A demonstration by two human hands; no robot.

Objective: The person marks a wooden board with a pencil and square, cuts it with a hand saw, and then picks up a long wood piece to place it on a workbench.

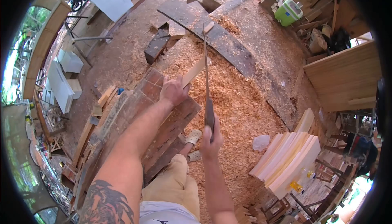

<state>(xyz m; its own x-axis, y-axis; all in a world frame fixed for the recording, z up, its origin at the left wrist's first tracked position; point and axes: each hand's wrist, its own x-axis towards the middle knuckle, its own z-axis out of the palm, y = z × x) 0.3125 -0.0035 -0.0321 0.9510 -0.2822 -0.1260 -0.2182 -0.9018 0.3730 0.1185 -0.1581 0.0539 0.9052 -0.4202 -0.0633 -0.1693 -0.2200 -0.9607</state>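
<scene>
My left hand [174, 90] is closed around a pale strip of wood [196, 72], pressing it at the edge of a worn wooden workbench [185, 110]. The strip's free end sticks out past the bench, over the shavings. In my right hand [212, 137] is the handle of a handsaw [206, 75], its long thin blade seen nearly edge-on and pointing away from me. The blade passes just right of the strip's end in this view. My fingers wrap the handle, with the thumb on its near side.
Wood shavings [241, 105] cover the ground around my feet. Dark planks [228, 46] and blocks lie ahead. A stack of pale boards [288, 158] stands at the right, near a white lump [261, 142]. A green cooler [289, 12] sits at the back right.
</scene>
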